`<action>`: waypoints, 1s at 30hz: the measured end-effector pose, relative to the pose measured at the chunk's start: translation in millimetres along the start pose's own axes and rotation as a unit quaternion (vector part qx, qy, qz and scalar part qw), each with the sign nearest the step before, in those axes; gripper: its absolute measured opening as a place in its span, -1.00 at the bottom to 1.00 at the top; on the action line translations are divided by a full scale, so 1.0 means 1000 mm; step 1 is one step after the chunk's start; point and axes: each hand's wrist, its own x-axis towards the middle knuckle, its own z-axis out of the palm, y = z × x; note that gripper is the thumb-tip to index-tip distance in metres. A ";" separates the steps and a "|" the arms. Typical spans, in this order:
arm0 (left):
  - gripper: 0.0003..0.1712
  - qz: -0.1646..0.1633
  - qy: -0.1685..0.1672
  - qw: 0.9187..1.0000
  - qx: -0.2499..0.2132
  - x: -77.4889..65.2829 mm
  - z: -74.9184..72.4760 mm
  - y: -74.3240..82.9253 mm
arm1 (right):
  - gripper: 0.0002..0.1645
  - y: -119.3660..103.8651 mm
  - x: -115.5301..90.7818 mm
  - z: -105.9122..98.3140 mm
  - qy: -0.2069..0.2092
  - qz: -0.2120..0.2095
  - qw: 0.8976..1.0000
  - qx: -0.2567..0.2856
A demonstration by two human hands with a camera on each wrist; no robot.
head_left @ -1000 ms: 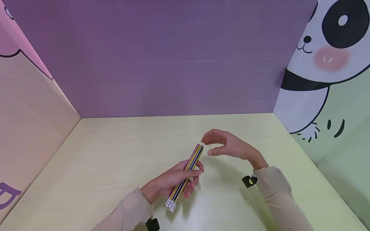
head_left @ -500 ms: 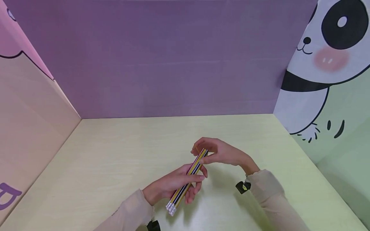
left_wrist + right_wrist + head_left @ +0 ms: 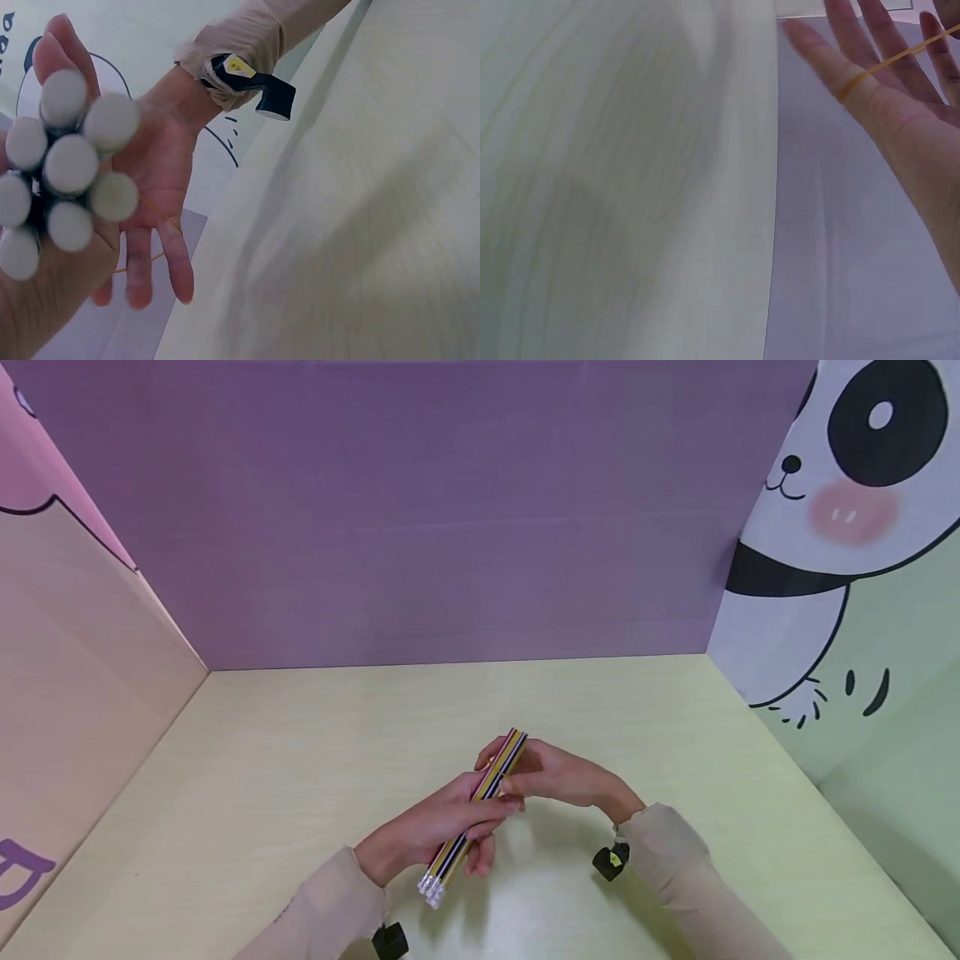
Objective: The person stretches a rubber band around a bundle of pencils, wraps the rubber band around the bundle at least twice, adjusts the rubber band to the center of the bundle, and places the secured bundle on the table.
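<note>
A bundle of several striped pencils [image 3: 491, 778] slants between the hands, white eraser ends [image 3: 71, 163] toward the person. My left hand [image 3: 444, 820] grips it around the middle, thumb lying across the top. Close to the far end is my right hand [image 3: 561, 777], its thumb in front of the pencils and its fingers partly hidden behind them. An orange rubber band [image 3: 922, 47] is stretched between the thumb and fingers of that hand. In the left wrist view the right fingers are spread and fairly straight, with the band looped over them.
Both hands are above a pale wooden table [image 3: 300, 760]. A purple panel [image 3: 450, 527] stands along its back edge, with a pink panel [image 3: 67, 652] at left and a panda-printed green panel [image 3: 885, 735] at right. Black camera mounts [image 3: 611, 862] hang at the wrists.
The right hand has moved left and down from beyond the far tips, bringing the stretched rubber band over the pencils and along toward the left hand. The left hand keeps its grip.
</note>
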 end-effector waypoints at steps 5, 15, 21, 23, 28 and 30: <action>-0.69 0.003 0.020 1.000 0.018 -0.002 -0.010 0.004 | -0.63 0.001 0.001 -0.001 0.025 0.037 0.999 -0.004; -0.65 -0.009 0.026 0.998 0.063 -0.013 -0.030 0.023 | -0.66 -0.021 0.003 0.008 0.043 0.055 0.997 -0.030; -0.56 -0.001 0.031 0.996 0.083 -0.020 -0.038 0.033 | -0.65 -0.027 0.001 0.011 0.072 0.074 0.990 -0.096; -0.55 0.002 0.033 0.996 0.087 -0.021 -0.040 0.035 | -0.62 -0.027 0.002 0.012 0.078 0.075 0.988 -0.109; -0.57 0.008 0.046 0.994 0.102 -0.023 -0.043 0.038 | -0.60 -0.029 0.003 0.012 0.089 0.085 0.985 -0.122; -0.56 0.012 0.056 0.993 0.106 -0.024 -0.044 0.040 | -0.64 -0.028 0.002 0.010 0.092 0.082 0.985 -0.118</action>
